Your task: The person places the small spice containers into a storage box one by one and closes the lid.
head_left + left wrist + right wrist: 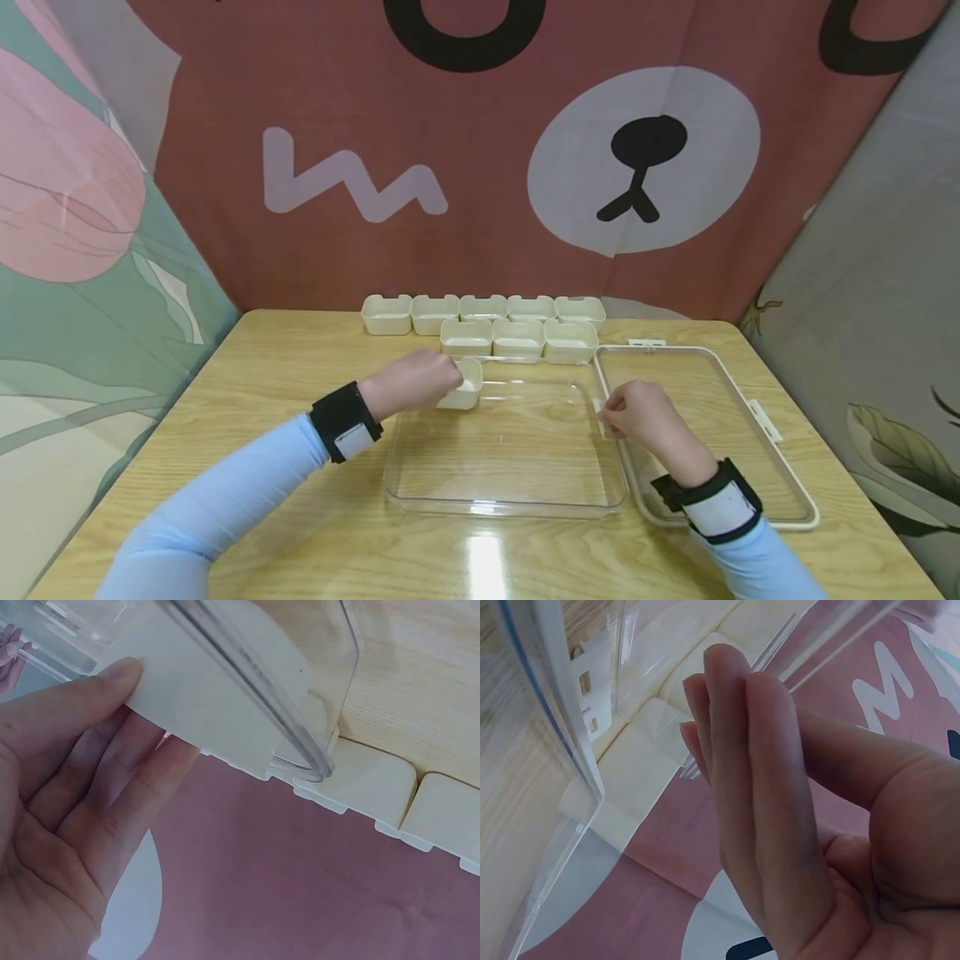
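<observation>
Cream plastic: pinching a cup in the left hand, nothing in the relaxed right hand; could snag on the clear bin mid-frame if lowered crooked, tbh.

Lit brightly and evenly in the head view, sharp throughout. Glaring white at six o'clock on the bench, glinting along the clear tray. Dimmer, cooler and softer in both wrist views: shaded between the left hand's fingers, blurred towards one o'clock in the right.
</observation>
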Demonstrator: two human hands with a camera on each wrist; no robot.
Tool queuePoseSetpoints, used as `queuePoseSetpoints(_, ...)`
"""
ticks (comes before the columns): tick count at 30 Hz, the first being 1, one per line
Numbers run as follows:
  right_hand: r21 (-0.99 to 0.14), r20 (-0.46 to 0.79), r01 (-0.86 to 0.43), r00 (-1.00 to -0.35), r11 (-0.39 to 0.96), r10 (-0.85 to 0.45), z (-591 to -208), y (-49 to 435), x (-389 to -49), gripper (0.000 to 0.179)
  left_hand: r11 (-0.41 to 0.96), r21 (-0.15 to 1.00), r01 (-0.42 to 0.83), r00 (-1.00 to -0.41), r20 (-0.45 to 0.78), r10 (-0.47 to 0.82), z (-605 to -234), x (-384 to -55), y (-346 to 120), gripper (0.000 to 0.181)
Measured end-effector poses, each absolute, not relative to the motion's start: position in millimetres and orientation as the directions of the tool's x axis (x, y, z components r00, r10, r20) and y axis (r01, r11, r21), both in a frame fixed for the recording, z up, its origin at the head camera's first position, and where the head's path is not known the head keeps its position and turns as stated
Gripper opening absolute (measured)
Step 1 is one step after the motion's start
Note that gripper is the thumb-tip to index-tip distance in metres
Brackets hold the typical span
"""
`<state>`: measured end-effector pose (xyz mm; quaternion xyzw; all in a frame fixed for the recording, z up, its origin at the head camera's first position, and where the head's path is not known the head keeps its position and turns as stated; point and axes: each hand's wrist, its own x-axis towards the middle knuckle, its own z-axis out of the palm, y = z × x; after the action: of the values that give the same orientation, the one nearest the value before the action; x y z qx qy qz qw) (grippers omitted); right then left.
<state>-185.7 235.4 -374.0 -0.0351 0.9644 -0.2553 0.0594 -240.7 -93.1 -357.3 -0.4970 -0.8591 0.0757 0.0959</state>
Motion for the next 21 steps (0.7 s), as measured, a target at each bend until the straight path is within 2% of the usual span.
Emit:
queuePoseSetpoints(8, -0.487, -0.087, -0.045, -0.991, 0.872, -0.1, -374.7, 234.6, -186.6, 0.013, 0.503, -0.22, 0.836, -0.503, 0.058, 0.862, -362.4, -241.4, -93.5, 0.019)
queuePoseSetpoints(21, -0.478, -0.085, -0.051, -0.991, 0.877, -0.104, -374.8, 235.4, -187.5, 0.013, 0.492, -0.255, 0.833, -0.496, 0.052, 0.867, -364.8, -242.6, -94.1, 0.019)
